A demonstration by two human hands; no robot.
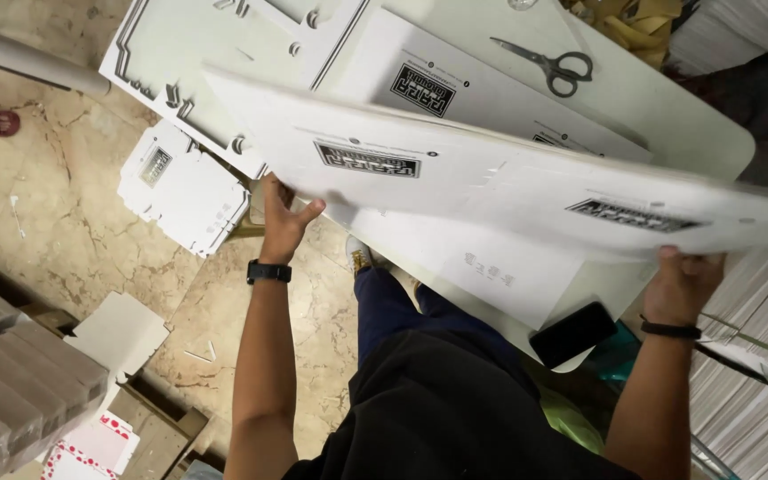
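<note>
One scissors (pixel 548 64), one black phone (pixel 572 333), two hands: left hand (pixel 284 222), right hand (pixel 682 284).

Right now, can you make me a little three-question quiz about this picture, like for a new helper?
1. True or false: both hands hold the big white cardboard sheet.
2. What lies on the table top? A) scissors B) hammer C) cup
3. What is on the left hand wrist?

Key:
1. True; the right hand grips the other edge.
2. A, the scissors.
3. A black watch.
</note>
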